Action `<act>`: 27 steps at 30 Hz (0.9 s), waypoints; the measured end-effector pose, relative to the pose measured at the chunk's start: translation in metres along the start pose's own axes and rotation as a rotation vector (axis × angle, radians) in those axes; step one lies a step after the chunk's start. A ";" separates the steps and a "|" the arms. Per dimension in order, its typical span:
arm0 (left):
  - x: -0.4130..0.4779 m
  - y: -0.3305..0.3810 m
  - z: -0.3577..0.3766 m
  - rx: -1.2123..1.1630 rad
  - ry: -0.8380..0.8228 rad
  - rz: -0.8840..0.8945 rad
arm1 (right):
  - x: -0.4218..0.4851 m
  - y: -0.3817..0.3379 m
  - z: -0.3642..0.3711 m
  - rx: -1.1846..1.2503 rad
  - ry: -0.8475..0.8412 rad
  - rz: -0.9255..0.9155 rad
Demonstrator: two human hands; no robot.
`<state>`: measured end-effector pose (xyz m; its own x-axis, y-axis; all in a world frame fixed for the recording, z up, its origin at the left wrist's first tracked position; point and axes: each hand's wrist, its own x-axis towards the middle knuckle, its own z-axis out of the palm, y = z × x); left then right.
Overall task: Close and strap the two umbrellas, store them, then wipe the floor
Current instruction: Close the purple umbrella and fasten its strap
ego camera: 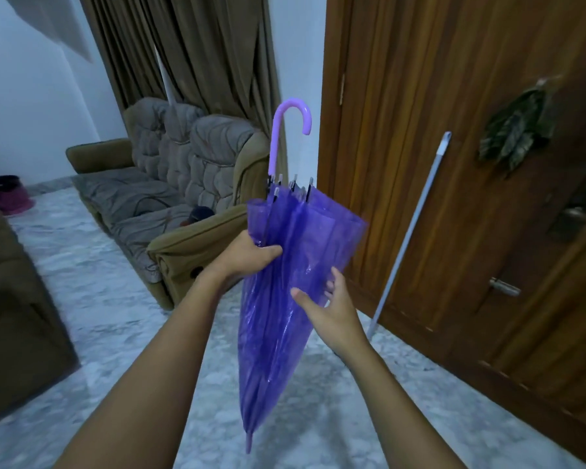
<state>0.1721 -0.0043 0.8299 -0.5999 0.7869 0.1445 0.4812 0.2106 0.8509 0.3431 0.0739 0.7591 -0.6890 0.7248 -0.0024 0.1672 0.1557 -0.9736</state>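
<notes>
A purple see-through umbrella [278, 319] hangs folded in front of me, tip down near the floor and its curved lilac handle [286, 130] pointing up. Its canopy is loose and unwrapped at the top. My left hand [251, 255] grips the canopy and shaft on the left side. My right hand [332, 302] holds the canopy lower on the right, thumb in front and fingers behind the plastic. Only this one umbrella is in view.
A brown sofa [170, 198] stands at the left, with curtains behind it. A wooden door [437, 164] fills the right, and a pale mop pole [410, 238] leans on it. A dark bucket [6, 192] sits far left on the marble floor [115, 316].
</notes>
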 end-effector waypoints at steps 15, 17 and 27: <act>0.011 0.044 0.018 -0.606 -0.071 -0.167 | -0.009 -0.036 0.026 -0.103 0.166 -0.235; 0.011 0.046 0.027 -0.718 -0.096 -0.138 | -0.010 -0.038 0.021 -0.129 0.239 -0.238; -0.045 0.042 0.062 -0.544 0.122 0.159 | -0.009 -0.049 0.011 -0.272 0.470 -0.252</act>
<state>0.2584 0.0052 0.8277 -0.6323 0.7050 0.3213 0.1926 -0.2587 0.9466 0.3334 0.0521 0.8038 -0.3550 0.8530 0.3826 0.2569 0.4825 -0.8374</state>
